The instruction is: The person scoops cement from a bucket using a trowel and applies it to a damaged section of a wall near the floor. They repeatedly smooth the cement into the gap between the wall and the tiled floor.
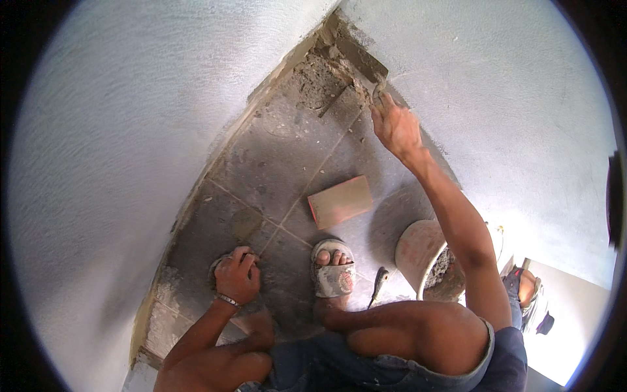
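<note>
My right hand point(395, 124) reaches into the corner, closed on the handle of a metal trowel whose flat blade point(362, 62) lies along the base of the right wall. Wet grey mortar point(319, 85) is heaped on the tiles beside it. Low at the left, my left hand point(236, 277) is curled over my left foot, most of which it hides; whether it holds anything I cannot make out. A brick-like block point(339, 201) with reddish edges lies flat on the tiled floor point(261, 163) between my hands, above my right sandal point(332, 271).
White walls point(117, 144) meet in the narrow corner. A bucket point(418, 248) of mortar stands under my right forearm, with a black-handled tool point(379, 284) beside my foot. At the far right is a bright opening with what looks like part of another person point(529, 291).
</note>
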Available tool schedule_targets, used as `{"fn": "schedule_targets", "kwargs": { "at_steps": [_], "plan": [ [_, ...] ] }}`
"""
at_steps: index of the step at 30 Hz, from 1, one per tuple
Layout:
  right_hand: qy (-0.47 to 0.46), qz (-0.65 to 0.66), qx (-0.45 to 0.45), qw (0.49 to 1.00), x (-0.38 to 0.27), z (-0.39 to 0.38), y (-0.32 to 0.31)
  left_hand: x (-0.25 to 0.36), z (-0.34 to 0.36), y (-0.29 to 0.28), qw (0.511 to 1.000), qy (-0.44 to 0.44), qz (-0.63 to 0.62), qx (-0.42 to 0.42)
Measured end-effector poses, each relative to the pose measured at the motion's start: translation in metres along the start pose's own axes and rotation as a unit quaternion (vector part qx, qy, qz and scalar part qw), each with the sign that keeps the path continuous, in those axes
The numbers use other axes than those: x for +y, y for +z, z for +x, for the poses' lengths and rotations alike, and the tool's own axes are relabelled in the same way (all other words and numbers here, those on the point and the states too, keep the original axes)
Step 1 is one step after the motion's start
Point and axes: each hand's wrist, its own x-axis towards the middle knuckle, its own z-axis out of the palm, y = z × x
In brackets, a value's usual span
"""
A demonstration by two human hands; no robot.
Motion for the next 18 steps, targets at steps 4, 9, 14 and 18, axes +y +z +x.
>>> {"fn": "schedule_targets", "kwargs": {
  "at_steps": [4, 9, 14, 18],
  "plan": [
    [0.016, 0.079, 0.064, 0.995, -0.002, -0.010, -0.004, 0.004, 0.002, -0.002, 1.000, 0.016, 0.007, 0.016],
    [-0.022, 0.112, -0.052, 0.992, 0.001, -0.001, 0.019, 0.003, 0.008, -0.003, 0.999, 0.031, 0.013, 0.013],
    [0.020, 0.149, -0.019, 0.989, 0.005, 0.021, 0.037, 0.000, 0.001, 0.005, 1.000, 0.009, 0.028, -0.006],
    [0.074, 0.213, 0.006, 0.974, 0.006, -0.003, 0.034, 0.000, 0.002, 0.003, 0.999, 0.013, 0.036, -0.011]
  ]
}}
